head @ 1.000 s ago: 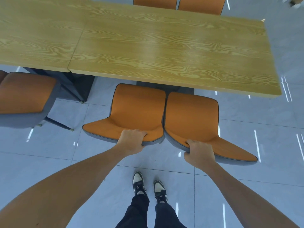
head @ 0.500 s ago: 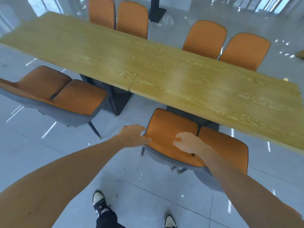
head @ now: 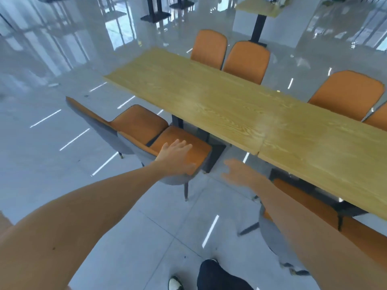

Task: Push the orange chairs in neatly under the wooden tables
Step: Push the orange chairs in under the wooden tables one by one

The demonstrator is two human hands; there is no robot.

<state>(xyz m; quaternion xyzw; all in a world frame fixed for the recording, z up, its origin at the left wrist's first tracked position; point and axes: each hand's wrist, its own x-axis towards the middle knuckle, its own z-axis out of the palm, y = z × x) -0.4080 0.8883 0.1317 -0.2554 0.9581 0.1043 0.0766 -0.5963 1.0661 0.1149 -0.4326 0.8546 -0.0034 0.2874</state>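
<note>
Left grip (head: 175, 156) now flat on another orange chair (head: 184, 149).

Two chairs (head: 146, 130) stand centre-left, before the long table (head: 240, 114) crossing the frame; four more chairs (head: 228, 53) line its upper-right side.

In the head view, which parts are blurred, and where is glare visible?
Head view: the right hand is smeared by motion blur and its fingers cannot be told apart; the left hand, spread over a chair, is sharper. The glossy floor mirrors bright windows and shows white streaks of light. The table has a pale sheen, and its straight edges look slanted by the wide lens.
</note>
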